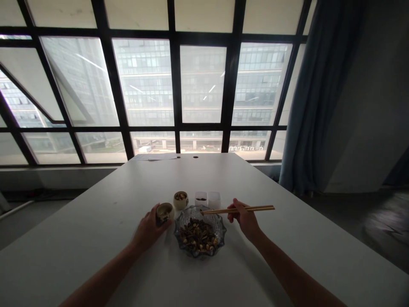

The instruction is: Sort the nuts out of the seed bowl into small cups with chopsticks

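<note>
- One tilted window pane (35, 83) hangs at far left, beyond the white table (96, 247).
- My left hand (148, 230) curls around a beige cup (165, 212) with dark lettering, its mouth facing up, just beside the glass bowl (221, 232).
- Behind the bowl's left side stands a second cup (179, 205), also beige, with brown pieces in it.
- At center, the bowl, its rim scalloped, rests on the table before me, holding dark seeds (198, 232) and paler pieces toward the near right edge.
- Two white containers (214, 199) stand side by side behind it, dark bits in the left one.
- Wooden chopsticks (220, 211), pinched between the fingers of my right hand (244, 218), reach over the bowl, a small dark piece (201, 212) at their tips.
- At far right, a blue curtain (315, 102) drapes.
</note>
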Motion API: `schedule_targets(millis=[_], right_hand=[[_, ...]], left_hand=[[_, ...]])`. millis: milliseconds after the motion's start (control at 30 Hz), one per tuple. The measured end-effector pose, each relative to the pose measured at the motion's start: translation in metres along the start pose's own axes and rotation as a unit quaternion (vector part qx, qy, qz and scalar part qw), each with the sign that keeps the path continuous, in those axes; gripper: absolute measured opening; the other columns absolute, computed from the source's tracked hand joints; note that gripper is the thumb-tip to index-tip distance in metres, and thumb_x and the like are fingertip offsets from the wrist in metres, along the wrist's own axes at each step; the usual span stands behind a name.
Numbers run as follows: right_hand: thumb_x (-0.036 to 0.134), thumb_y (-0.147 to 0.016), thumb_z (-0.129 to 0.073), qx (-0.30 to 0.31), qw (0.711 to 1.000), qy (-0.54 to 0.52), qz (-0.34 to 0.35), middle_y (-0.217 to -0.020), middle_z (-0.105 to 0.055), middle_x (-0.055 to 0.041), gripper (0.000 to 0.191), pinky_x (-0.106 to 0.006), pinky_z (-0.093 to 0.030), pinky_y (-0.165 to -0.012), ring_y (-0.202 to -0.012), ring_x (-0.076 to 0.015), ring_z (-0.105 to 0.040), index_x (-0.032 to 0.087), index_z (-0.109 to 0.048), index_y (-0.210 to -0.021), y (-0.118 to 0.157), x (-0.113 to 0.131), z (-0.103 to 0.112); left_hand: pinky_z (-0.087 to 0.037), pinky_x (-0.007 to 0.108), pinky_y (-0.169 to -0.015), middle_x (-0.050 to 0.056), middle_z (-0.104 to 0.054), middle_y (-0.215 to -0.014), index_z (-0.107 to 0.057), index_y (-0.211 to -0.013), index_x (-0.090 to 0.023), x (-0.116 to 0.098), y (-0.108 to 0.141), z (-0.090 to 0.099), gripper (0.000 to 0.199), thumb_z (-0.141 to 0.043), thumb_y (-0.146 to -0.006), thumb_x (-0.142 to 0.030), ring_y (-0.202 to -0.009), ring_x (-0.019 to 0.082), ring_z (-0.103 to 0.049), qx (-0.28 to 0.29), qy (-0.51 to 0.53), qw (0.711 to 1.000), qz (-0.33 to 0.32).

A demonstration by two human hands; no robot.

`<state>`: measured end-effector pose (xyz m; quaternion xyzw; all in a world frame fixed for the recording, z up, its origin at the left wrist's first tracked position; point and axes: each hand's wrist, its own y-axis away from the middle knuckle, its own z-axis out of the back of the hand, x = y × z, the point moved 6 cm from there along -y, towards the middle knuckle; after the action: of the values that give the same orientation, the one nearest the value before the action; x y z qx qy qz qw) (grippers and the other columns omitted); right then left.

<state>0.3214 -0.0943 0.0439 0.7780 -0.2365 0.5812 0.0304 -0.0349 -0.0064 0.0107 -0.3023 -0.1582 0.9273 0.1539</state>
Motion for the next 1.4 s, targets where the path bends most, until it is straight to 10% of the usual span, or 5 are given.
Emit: schedule_targets(millis=[867, 1033, 1400], right_hand=[[0.065, -0.068, -0.079, 0.015, 1.000, 0.009, -0.010, -0.046, -0.061, -0.0051, 0.051, -0.029, -0.047, -0.041, -0.042, -0.0161, -0.056, 0.016, -0.067, -0.062, -0.002, -0.012, -0.004], [0.070, -0.070, -0.076, -0.042, 0.997, 0.020, 0.055, -0.052, -0.065, -0.0046, 0.054, -0.029, -0.051, -0.046, -0.045, -0.0156, -0.059, 0.017, -0.068, -0.068, -0.010, 0.006, -0.006], [0.080, -0.076, -0.062, 0.028, 0.953, 0.261, 0.151, -0.052, -0.066, -0.0057, 0.064, -0.027, -0.047, -0.048, -0.049, -0.0162, -0.060, 0.017, -0.070, -0.065, -0.041, 0.038, -0.049]], left_hand=[[-0.043, 0.052, -0.108, 0.025, -0.051, -0.147, -0.032, -0.151, -0.008, -0.006, 0.000, -0.002, 0.075, -0.055, -0.088, -0.043, -0.135, 0.038, -0.051, -0.038, -0.016, 0.999, -0.020], [-0.033, 0.051, -0.115, 0.020, -0.046, -0.152, -0.046, -0.137, -0.016, -0.039, 0.017, 0.019, 0.047, -0.047, -0.096, -0.039, -0.142, 0.033, -0.041, -0.141, -0.015, 0.983, -0.118], [-0.049, 0.041, -0.087, 0.012, -0.065, -0.100, -0.057, -0.100, -0.020, -0.073, 0.037, 0.020, 0.024, -0.048, -0.095, -0.042, -0.098, 0.026, -0.061, -0.017, 0.064, 0.954, -0.294]])
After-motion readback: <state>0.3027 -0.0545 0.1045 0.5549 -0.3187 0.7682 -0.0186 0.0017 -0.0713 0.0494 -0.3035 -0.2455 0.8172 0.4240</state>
